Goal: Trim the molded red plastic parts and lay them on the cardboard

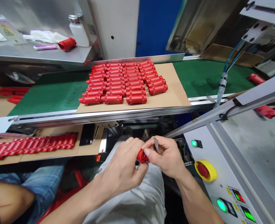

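Observation:
My left hand [125, 165] is wrapped round a red ribbed plastic tube part [142, 156], whose round open end faces up toward me above my lap. My right hand [166, 155] pinches a slim grey metal tool [156, 143] that resembles a small blade; its tip end is partly hidden. The right thumb rests against the rim of the red part, so both hands touch it. Beyond them, several rows of similar red parts [115, 84] lie on a cardboard sheet [174, 93] over the green conveyor belt [195, 79].
At the left, more red parts [32, 145] line a cardboard-covered shelf beside a black phone [87, 134]. A control panel with a yellow-ringed red stop button [205, 170] stands close at my right. A co-worker's arm [9, 197] is at lower left. A white bottle [79, 32] stands on the metal shelf.

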The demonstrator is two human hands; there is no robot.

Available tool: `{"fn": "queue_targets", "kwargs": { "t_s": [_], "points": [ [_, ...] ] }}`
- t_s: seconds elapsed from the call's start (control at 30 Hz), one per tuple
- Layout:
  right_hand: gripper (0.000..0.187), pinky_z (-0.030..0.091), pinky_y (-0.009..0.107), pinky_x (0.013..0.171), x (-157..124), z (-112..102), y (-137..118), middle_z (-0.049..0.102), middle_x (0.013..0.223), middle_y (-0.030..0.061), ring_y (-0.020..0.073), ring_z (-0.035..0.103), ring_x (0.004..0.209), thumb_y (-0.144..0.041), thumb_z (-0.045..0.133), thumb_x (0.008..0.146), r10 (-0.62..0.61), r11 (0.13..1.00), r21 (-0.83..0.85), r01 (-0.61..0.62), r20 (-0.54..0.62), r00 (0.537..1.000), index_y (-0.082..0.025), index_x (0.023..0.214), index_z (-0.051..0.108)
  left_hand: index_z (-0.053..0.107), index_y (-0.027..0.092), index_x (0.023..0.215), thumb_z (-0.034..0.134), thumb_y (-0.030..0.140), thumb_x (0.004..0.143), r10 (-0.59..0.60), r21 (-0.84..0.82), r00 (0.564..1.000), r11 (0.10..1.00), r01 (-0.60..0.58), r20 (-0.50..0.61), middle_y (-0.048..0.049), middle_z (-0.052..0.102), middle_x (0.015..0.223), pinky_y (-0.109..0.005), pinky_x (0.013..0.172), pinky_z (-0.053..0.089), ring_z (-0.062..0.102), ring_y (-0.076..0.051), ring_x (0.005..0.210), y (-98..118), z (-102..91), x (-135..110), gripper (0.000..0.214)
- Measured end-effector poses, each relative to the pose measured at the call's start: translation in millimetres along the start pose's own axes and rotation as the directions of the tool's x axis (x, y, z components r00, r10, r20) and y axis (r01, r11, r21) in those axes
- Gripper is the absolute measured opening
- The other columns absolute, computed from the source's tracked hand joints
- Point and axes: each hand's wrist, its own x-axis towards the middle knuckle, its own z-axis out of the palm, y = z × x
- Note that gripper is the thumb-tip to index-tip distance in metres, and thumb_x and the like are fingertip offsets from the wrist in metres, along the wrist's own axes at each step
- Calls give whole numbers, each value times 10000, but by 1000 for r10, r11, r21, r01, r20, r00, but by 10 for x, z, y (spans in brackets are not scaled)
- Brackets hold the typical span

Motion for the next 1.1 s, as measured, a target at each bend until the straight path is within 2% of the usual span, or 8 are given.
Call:
{"fn": "queue_targets", "kwargs": {
  "t_s": [0.17,0.23,0.3,0.37,0.47,0.57,0.67,1.1],
  "points": [
    [84,474,228,562,-21,7,20,670,707,-12,116,569,608,-266,754,866,-43,999,-19,42,-16,999,-186,864,782,425,248,903,549,115,914,-2,36,1000,999,2,1,8,484,870,-399,736,325,438,-227,824,-22,-4,4,182],
    [134,498,242,595,-61,-38,6,690,762,-1,129,603,651,-280,707,932,-108,993,-41,109,18,994,-196,964,806,392,250,870,553,90,879,-15,10,1000,1000,15,2,18,466,850,-391,721,313,434,-218,809,-22,-29,7,227],
    [200,539,271,672,-112,-98,-8,720,860,16,148,652,738,-254,675,973,-211,965,-150,213,30,977,-212,1114,812,407,248,873,551,69,859,-31,-33,1000,999,31,-3,25,483,851,-385,729,327,447,-209,808,-12,-61,6,230],
    [294,567,309,765,-162,-153,-13,739,952,33,168,681,826,-179,675,965,-329,883,-351,312,10,944,-220,1233,790,478,245,941,549,54,853,-48,-76,999,996,47,-10,27,533,891,-380,758,364,476,-202,829,8,-86,3,222],
    [442,581,376,866,-220,-199,0,749,1015,56,204,689,916,-79,671,932,-475,693,-604,394,29,880,-209,1349,742,533,249,1036,551,35,841,-49,-112,998,993,46,-26,34,559,929,-365,773,390,498,-191,845,45,-99,4,289],
    [498,586,416,846,-247,-206,21,753,1005,77,233,680,910,-52,679,927,-552,555,-703,444,87,829,-179,1408,705,537,248,1020,556,24,834,-51,-118,999,992,49,-18,42,545,914,-352,760,385,495,-181,832,79,-93,15,292],
    [508,584,423,798,-251,-206,33,755,987,92,242,673,874,-52,703,924,-582,480,-746,461,122,804,-145,1424,693,542,247,1017,560,21,835,-61,-116,998,991,60,-3,43,551,919,-349,764,387,501,-178,836,102,-94,24,291],
    [545,558,384,755,-253,-214,74,752,943,70,215,647,812,-47,733,943,-614,458,-745,485,130,778,-151,1475,672,566,234,1022,567,30,844,-60,-101,998,993,59,-5,29,553,914,-362,765,394,511,-190,850,118,-124,8,271]
  ]
}}
